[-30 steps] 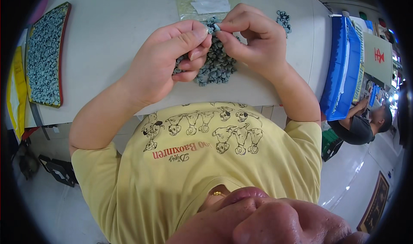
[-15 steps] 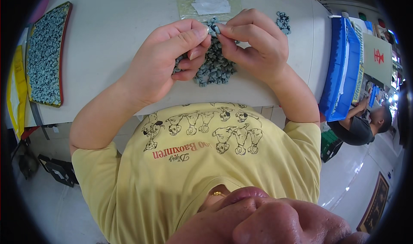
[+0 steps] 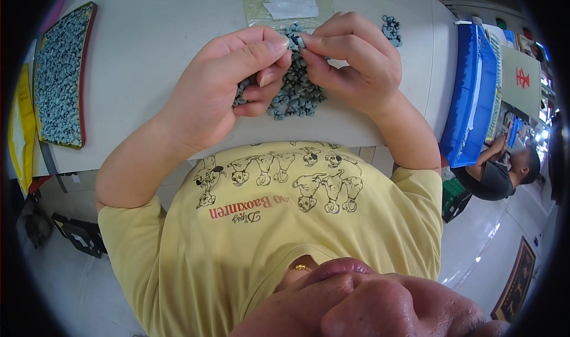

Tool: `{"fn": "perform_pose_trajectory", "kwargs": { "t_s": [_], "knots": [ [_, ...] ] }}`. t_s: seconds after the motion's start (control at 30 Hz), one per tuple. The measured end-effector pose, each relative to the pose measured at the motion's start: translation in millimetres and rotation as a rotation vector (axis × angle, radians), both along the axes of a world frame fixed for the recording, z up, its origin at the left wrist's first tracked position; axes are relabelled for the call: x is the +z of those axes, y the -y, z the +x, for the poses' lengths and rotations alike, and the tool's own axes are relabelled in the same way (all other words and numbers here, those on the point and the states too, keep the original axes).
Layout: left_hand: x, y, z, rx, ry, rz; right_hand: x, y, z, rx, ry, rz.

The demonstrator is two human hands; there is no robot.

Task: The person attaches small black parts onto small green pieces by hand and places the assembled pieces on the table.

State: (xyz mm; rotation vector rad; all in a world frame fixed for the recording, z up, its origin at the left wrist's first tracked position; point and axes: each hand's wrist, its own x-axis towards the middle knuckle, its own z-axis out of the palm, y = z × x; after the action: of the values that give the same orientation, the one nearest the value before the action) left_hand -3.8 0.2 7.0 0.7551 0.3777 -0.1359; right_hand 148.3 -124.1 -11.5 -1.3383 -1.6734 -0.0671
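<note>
Over a heap of small grey-green moulded-looking pieces [image 3: 297,93], my two hands meet at the fingertips. My left hand [image 3: 228,73] is closed, its thumb and index finger pinching at a small grey-green piece [image 3: 298,42] with a dark spot. More of the same pieces show under its curled lower fingers; whether they are held or lie on the table I cannot tell. My right hand [image 3: 359,55] grips the pinched piece from the other side between thumb and index finger. Whether this is one piece or two touching is too small to tell.
A red-and-yellow-edged tray [image 3: 59,76] full of similar pieces lies at the left, beside a yellow-and-white bag [image 3: 22,129]. A clear bag with white paper [image 3: 288,4] lies beyond the heap. A smaller pile [image 3: 391,30] and a blue bin [image 3: 469,99] are at the right, near another person [image 3: 499,173].
Both hands stay in the same pinch over the heap. The left hand has shifted very slightly left; little else differs.
</note>
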Motion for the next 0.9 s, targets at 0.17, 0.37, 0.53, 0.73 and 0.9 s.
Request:
{"fn": "perform_pose_trajectory", "kwargs": {
  "t_s": [0.17,0.37,0.53,0.73,0.9],
  "knots": [
    [-3.2,-2.1,-1.6,0.009,-0.02,-0.003,-0.9,-1.5,-1.9,-0.008,-0.016,-0.042],
    [-3.0,-3.4,-0.6,0.017,-0.029,-0.019,1.0,-3.0,-2.9,-0.031,-0.047,-0.075],
    [-2.1,-4.8,0.9,0.017,-0.031,-0.024,3.6,-4.4,-2.3,-0.038,-0.063,-0.087],
    [-2.2,-4.4,1.2,0.012,-0.026,-0.004,4.1,-5.0,-1.2,-0.039,-0.06,-0.08],
    [-1.4,-3.3,1.3,0.019,-0.016,0.061,3.3,-6.6,-1.7,-0.029,-0.031,-0.051]
  ]
}}
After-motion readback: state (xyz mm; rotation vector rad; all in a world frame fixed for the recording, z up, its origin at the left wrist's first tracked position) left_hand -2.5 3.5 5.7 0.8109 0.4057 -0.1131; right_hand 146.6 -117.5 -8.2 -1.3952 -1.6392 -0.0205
